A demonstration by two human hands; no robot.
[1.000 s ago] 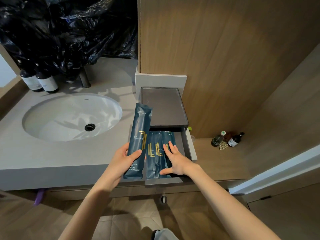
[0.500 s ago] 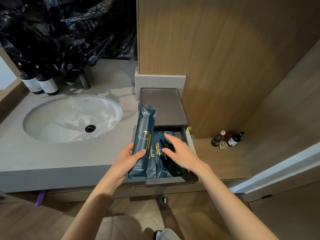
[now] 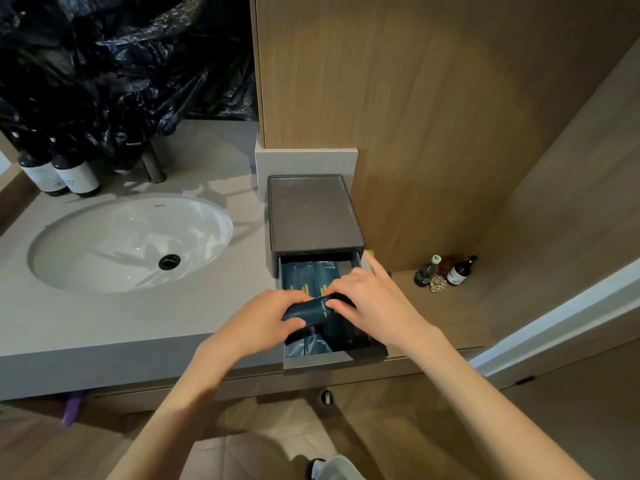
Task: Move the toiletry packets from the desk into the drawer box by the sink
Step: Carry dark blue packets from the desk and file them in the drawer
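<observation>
Over the drawer (image 3: pixel 334 358), both hands now seemingly bend the packet (image 3: pixel 311 310).

Upright packet (image 3: pixel 313 310) now lies crosswise, right hand (image 3: pixel 375 303) joining.

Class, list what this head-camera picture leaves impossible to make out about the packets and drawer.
- Number of packets in the drawer: both hands cover its middle.
- Held packet: its ends are hidden by the left hand and right hand.
- Packet print: too small to read fully.
</observation>
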